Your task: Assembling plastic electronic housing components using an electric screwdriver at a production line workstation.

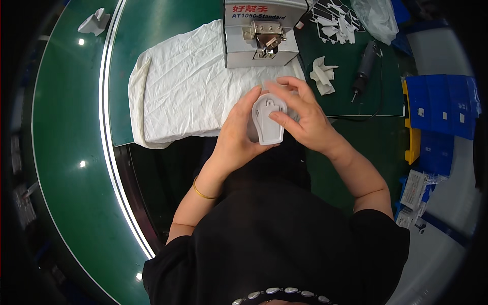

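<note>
A white plastic housing [268, 122], hollow with a raised rim and small posts inside, is held up in front of my body. My left hand [236, 124] wraps around its left side and lower end. At its right edge is my right hand [305, 114], thumb over the opening and fingers curled at the top end; the index finger is smeared by motion. Beyond my hands stands a grey machine [262, 43] with a metal head, on a work surface covered by a wrinkled white cloth [183, 86].
An electric screwdriver [365, 68] with a cord lies at the right, beside a crumpled white cloth piece [323, 75]. Behind are white plastic parts [338, 28] and a clear bag [376, 18]. Blue bins [439, 107] stand far right. A white part [94, 23] sits on the green conveyor [66, 127].
</note>
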`<state>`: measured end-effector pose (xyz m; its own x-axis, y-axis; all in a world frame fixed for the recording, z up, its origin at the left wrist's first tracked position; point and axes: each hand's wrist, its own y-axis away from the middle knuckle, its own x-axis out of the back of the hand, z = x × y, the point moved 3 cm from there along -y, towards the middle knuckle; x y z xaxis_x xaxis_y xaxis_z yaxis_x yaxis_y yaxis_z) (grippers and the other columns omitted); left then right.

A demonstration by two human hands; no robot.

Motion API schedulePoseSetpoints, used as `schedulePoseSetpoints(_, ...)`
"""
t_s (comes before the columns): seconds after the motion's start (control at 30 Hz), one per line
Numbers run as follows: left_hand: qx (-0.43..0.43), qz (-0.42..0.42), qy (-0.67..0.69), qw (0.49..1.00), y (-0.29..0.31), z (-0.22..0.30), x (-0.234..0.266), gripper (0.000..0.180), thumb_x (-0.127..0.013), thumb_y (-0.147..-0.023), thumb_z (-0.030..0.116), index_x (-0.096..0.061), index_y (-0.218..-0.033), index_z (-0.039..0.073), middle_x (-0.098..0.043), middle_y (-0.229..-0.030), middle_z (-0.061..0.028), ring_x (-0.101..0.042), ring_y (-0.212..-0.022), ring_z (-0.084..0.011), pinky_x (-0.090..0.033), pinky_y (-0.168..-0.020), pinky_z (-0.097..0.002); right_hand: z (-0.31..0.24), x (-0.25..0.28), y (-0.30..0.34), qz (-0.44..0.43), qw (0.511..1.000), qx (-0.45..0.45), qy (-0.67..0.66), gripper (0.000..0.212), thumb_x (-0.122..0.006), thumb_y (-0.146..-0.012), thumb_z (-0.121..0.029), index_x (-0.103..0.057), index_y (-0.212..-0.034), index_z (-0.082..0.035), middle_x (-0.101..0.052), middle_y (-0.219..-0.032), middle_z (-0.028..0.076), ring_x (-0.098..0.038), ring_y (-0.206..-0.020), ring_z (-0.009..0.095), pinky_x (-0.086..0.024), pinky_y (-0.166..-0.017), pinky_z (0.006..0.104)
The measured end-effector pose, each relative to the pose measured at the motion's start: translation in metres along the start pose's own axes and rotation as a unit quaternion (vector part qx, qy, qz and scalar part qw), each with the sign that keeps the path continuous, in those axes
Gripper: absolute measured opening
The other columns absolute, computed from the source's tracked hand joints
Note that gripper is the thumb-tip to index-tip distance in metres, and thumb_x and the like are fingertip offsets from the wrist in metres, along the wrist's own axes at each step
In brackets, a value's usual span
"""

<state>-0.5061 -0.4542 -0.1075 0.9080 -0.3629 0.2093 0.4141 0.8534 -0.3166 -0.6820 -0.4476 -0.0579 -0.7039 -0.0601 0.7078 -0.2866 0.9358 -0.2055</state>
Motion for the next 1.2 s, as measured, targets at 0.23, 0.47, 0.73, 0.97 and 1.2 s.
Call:
schedulePoseSetpoints(0.23,0.009,-0.051,0.184,0.982,0.011,0.023,0.0,0.111,-0.084,-0.075,0.007,-0.01,-0.158,0.009,-0.027,-0.158,-0.0231,-0.033,-0.145,-0.0373,-0.034,-0.114,-0.0459,-0.007,-0.01,0.019,-0.032,0.844,-0.219,-0.488,0.068,-0.065,-0.093,-0.008,-0.032,-0.15,0.006,-0.054,-0.135,0.015,-0.054,-0.122,0.018,-0.043,-0.104,0.0326)
schedulePoseSetpoints(0.47,0.12,-0.052,0.283,0.95,0.006,0.036,0.005,0.084,-0.057,-0.097,0.001,-0.002,-0.159,0.01,-0.025,-0.159,-0.0247,-0.038,-0.14,-0.0286,-0.035,-0.112,-0.0396,-0.02,-0.013,0.029,-0.001,0.886,-0.183,-0.426,0.067,-0.066,-0.093,-0.009,-0.033,-0.149,0.005,-0.056,-0.129,0.014,-0.056,-0.118,0.017,-0.045,-0.101,0.0312)
schedulePoseSetpoints(0.73,-0.037,-0.03,0.049,0.998,-0.001,0.037,-0.002,0.101,-0.082,-0.079,0.008,-0.016,-0.156,0.006,-0.034,-0.154,-0.0227,-0.046,-0.135,-0.037,-0.04,-0.11,-0.0429,-0.007,0.0,0.018,0.042,0.854,-0.211,-0.474,0.062,-0.066,-0.095,-0.012,-0.038,-0.148,0.001,-0.061,-0.123,0.012,-0.06,-0.111,0.016,-0.048,-0.097,0.0303)
schedulePoseSetpoints(0.97,-0.015,0.015,-0.044,0.999,-0.004,0.013,0.006,0.113,-0.095,-0.062,0.016,-0.024,-0.149,0.001,-0.039,-0.15,-0.0185,-0.047,-0.136,-0.035,-0.041,-0.11,-0.044,0.122,0.148,-0.003,0.335,0.877,-0.301,0.168,0.071,-0.08,-0.084,-0.035,-0.053,-0.138,0.003,-0.065,-0.121,0.015,-0.064,-0.11,0.023,-0.05,-0.095,0.0345)
schedulePoseSetpoints(1.2,0.013,-0.02,-0.082,0.996,-0.005,0.005,-0.007,0.1,-0.092,-0.064,0.01,-0.037,-0.147,0.005,-0.05,-0.145,-0.0171,-0.053,-0.13,-0.0316,-0.048,-0.103,-0.0398,0.232,0.175,0.014,0.27,0.804,-0.512,0.138,0.077,-0.085,-0.073,-0.034,-0.055,-0.132,0.006,-0.065,-0.112,0.019,-0.066,-0.105,0.03,-0.051,-0.093,0.0366)
